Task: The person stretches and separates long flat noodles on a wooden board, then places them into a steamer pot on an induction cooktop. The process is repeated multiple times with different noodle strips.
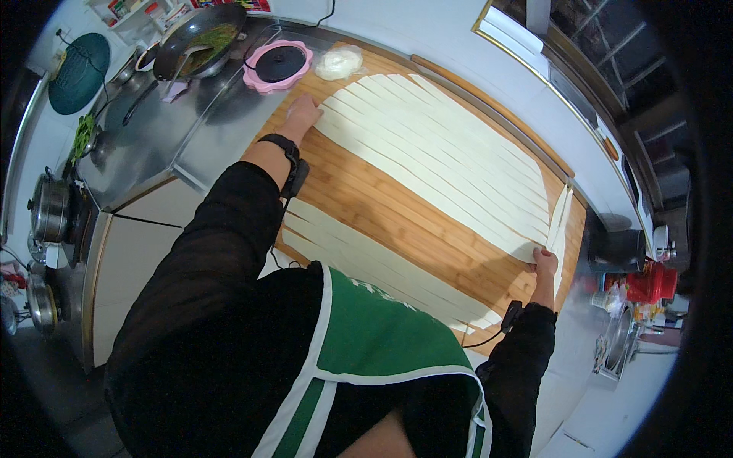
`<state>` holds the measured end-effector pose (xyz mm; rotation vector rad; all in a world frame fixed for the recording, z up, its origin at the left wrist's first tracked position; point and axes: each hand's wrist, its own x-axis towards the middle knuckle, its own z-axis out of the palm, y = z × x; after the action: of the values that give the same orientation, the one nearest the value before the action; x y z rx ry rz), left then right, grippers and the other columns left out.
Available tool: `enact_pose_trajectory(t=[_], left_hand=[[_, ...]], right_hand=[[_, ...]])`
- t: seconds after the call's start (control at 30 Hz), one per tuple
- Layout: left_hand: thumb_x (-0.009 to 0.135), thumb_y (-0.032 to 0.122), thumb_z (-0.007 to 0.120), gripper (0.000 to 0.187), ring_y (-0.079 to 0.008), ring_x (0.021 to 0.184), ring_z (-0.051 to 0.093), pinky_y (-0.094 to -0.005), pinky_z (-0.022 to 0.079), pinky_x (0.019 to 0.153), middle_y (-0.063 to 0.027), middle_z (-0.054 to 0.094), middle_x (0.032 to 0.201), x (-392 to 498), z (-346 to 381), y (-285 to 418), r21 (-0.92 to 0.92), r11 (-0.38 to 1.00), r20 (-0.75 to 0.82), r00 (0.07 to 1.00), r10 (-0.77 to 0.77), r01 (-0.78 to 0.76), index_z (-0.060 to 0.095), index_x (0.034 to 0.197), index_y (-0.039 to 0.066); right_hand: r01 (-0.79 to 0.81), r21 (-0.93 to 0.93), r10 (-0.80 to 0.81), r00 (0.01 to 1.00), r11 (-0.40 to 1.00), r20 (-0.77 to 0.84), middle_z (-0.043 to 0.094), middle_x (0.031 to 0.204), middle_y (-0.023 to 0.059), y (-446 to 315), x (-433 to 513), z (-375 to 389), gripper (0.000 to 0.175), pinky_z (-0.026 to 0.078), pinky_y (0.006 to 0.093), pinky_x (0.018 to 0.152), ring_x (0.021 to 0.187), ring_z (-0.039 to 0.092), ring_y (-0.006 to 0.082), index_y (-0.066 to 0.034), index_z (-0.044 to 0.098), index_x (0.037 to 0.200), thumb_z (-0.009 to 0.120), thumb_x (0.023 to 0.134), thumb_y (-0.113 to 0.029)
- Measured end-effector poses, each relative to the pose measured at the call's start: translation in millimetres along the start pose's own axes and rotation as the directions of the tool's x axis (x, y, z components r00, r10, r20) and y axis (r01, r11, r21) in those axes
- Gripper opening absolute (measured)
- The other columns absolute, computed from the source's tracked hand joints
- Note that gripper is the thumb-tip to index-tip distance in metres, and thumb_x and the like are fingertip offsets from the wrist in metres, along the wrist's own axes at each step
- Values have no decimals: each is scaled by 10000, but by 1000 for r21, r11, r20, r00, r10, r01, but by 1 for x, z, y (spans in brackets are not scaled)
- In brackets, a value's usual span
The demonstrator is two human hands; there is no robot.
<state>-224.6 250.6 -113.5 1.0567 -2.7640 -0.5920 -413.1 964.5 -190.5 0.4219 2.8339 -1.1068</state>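
Note:
A large sheet of dough [435, 149], cut into long strips, lies across the far part of a wooden board [366, 189]. My left hand [303, 113] is at the sheet's left end, its fingers closed at the end of a near strip. At the right end, my right hand [545, 260] pinches the near corner of the sheet. Beside it, a bunched length of dough [561, 220] runs along the board's right side. A second group of cut dough strips [383, 269] lies along the near edge, partly hidden by my apron and left arm.
Behind the board's left corner sit a bagged lump of dough [339, 62] and a pink scalloped stand with a black lid [279, 64]. A wok [200, 43] with a ladle is further left. A rolling pin [492, 114] lies along the far edge. Red containers [653, 283] stand right.

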Motion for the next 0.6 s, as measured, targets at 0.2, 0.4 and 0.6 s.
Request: enact_pose_trajectory(t=[0.2,0.4,0.6], left_hand=[[745,204,586,224,-192,684,602,-345,472,605,-80,643,742,23,9,-20,-113,983,200,966,162,-142,650,852,19],[775,141,599,225,-127,671,576,-256,464,549,-52,600,763,7,-1,-19,-452,892,169,983,76,9,593,979,48],[802,96,589,235,-80,672,551,-207,428,517,-1,572,769,-5,-11,-22,-747,664,268,932,245,40,568,1027,29]], right_hand=[[-29,-205,31,999,978,6,645,737,93,-39,-31,-1,304,481,334,655,672,607,192,-29,629,814,720,664,-277],[11,191,-17,999,982,32,575,775,54,-53,-60,-9,240,477,271,609,688,561,160,-31,573,880,698,687,-100],[-22,337,-37,985,941,168,566,859,65,-61,-69,-13,319,512,290,551,699,573,160,-16,552,1010,652,715,-86]])
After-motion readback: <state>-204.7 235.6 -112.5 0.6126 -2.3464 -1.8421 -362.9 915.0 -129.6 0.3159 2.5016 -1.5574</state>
